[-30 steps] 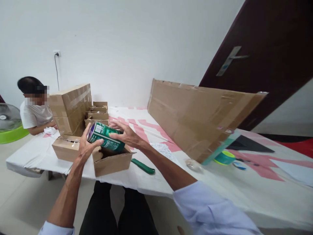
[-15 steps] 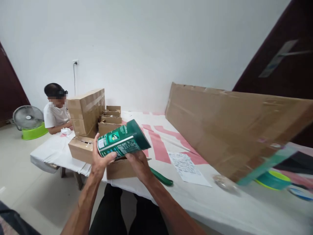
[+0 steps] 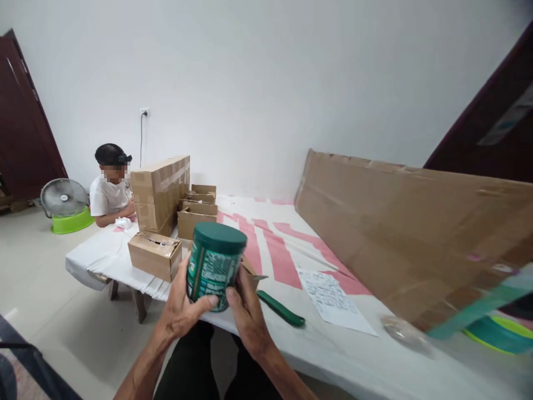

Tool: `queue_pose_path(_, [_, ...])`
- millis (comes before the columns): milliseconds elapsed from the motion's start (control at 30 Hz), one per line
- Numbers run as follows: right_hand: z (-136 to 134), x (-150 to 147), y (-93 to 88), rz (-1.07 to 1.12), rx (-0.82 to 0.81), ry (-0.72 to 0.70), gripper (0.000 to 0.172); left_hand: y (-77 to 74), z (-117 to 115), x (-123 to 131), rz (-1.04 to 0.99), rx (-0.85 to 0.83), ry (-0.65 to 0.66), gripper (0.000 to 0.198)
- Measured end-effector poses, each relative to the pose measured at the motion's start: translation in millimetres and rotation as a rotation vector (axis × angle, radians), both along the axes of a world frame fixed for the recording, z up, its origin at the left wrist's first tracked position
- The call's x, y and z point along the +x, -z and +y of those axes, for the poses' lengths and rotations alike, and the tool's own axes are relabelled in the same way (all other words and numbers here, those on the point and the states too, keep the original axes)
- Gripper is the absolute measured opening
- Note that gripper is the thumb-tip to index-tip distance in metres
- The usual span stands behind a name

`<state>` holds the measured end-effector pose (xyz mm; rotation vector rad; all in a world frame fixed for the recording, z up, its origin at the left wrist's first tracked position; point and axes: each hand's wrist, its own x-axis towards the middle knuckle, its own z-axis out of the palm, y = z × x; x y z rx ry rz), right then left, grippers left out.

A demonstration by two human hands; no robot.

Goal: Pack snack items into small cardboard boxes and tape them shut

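A green canister (image 3: 216, 266) with a darker green lid stands nearly upright between my hands, above the table's front edge. Printed text covers the side facing me. My left hand (image 3: 183, 305) wraps its left side, thumb across the front near the bottom. On the other side, my right hand (image 3: 245, 311) grips the lower right part with the thumb in front. Partly hidden behind the canister is an open cardboard box (image 3: 252, 272). A green-handled tool (image 3: 281, 309) lies on the cloth to the right of my right hand; its far end is hidden.
Stacked cartons (image 3: 160, 189), small open boxes (image 3: 197, 214) and a taped box (image 3: 154, 255) stand left. A printed sheet (image 3: 333, 300), a tape roll (image 3: 403, 332) and a large cardboard panel (image 3: 408, 233) are right. A person (image 3: 110, 191) sits at the far left, near a fan (image 3: 64, 198).
The canister has turned from lying tilted on its side to nearly upright, lid on top. Both hands still hold it. The view has shifted a little to the left.
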<state>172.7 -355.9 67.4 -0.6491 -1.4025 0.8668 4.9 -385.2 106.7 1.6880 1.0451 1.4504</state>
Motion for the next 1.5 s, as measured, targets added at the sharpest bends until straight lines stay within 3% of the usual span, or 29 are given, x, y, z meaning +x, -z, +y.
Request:
queue_pose_path(133, [30.9, -17.1, -28.3, -0.065, 0.048, -0.026, 0.076, -15.7, 33.8, -8.7, -0.12, 0.044, -0.024, 0.092])
queue_pose_path(300, [105.1, -42.7, -56.7, -0.07, 0.044, -0.026, 0.083, -28.9, 106.6, -30.5, -0.125, 0.064, -0.079, 0.088])
queue_pose_path(400, [145.1, -53.0, -52.8, -0.087, -0.014, -0.027, 0.085, -22.2, 143.5, -43.1, -0.139, 0.014, -0.041, 0.08])
queue_pose_path(533, [173.7, -57.9, -34.9, -0.109, -0.182, -0.064, 0.073, -3.5, 168.1, -49.6, -0.173, -0.096, 0.012, 0.079])
queue_pose_path(767, [183.9, -59.0, -16.5, -0.116, -0.329, -0.104, 0.059, 19.8, 179.4, -49.9, -0.211, -0.185, -0.011, 0.084])
queue_pose_path(1067, [183.9, -60.3, -11.3, -0.121, -0.411, -0.113, 0.058, 27.9, 180.5, -48.8, -0.246, -0.197, -0.017, 0.087])
queue_pose_path(1300, [178.3, -60.0, -19.3, -0.099, -0.362, -0.115, 0.057, 18.5, 175.5, -47.0, -0.232, -0.157, -0.001, 0.083])
queue_pose_path(1500, [171.7, -53.0, -39.6, -0.061, -0.177, -0.052, 0.068, -6.4, 168.9, -42.9, -0.204, -0.027, 0.012, 0.082])
